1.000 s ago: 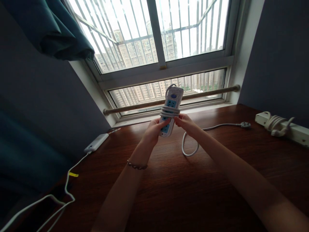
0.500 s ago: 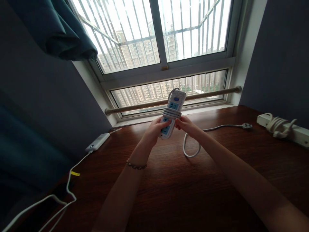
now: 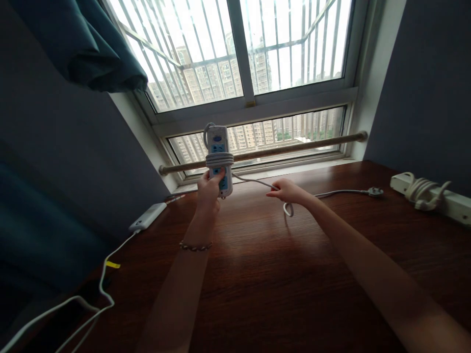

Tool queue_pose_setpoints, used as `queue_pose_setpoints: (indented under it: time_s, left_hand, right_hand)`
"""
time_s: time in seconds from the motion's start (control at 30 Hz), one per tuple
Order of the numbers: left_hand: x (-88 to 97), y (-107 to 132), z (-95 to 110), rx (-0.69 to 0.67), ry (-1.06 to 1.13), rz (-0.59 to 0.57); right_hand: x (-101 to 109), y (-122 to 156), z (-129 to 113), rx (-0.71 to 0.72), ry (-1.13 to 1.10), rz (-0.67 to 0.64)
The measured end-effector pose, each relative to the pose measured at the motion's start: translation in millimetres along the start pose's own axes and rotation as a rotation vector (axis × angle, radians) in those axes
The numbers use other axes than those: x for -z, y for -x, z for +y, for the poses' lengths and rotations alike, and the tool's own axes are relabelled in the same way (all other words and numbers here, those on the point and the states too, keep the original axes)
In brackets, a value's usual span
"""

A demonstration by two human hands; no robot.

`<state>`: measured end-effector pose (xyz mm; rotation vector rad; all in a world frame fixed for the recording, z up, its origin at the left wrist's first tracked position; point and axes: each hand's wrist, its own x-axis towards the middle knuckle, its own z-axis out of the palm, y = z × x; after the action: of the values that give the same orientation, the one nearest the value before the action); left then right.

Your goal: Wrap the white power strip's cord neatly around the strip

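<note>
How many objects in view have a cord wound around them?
2: the power strip held in the left hand, and the long white bar lying on the table at the picture's right edge.

On the dark, wood-grained tabletop (image 3: 253,284), a white box (image 3: 149,217) and attached cable (image 3: 100,284) are supported at left; a plug (image 3: 375,191), its cord (image 3: 342,191) and a cord-wrapped white bar (image 3: 454,202) are supported at right.

A blue curtain (image 3: 99,59) hangs beside the window (image 3: 241,49), with a white device (image 3: 149,217) lying below.
</note>
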<state>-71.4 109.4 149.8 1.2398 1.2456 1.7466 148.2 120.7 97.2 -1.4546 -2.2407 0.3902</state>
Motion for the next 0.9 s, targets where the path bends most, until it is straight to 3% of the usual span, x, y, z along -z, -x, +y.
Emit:
queue_pose_setpoints:
  time_s: [0.07,0.17,0.27,0.37,0.5,0.6,0.73,0.9]
  left_hand:
    - [2.1,-1.8,-6.4,-0.079,-0.130,0.078]
    - [2.5,0.4,-15.2,-0.253,-0.617,0.128]
    - [-3.2,7.2,-22.2,-0.468,-1.141,0.041]
    - [-12.3,17.3,-26.2,-0.578,-1.366,-0.135]
    - [-21.3,34.3,-25.7,-0.694,-1.446,-0.448]
    - [-24.9,45.3,-23.5,-0.772,-1.433,-0.593]
    - [-27.6,50.9,-21.6,-0.807,-1.444,-0.616]
    - [-27.6,47.2,-23.1,-0.800,-1.460,-0.603]
  right_hand:
    - [8.0,5.1,-13.4,0.028,0.147,0.102]
    - [19.6,16.0,-31.1,0.076,0.333,0.204]
    - [30.0,26.3,-41.8,0.123,0.463,0.271]
    - [38.9,32.3,-45.3,0.186,0.552,0.310]
    - [44.7,32.6,-41.8,0.295,0.631,0.276]
    - [44.7,29.7,-35.7,0.358,0.665,0.233]
    - [45.7,28.3,-32.1,0.382,0.686,0.230]
    - [47.8,35.0,-44.6,0.429,0.688,0.251]
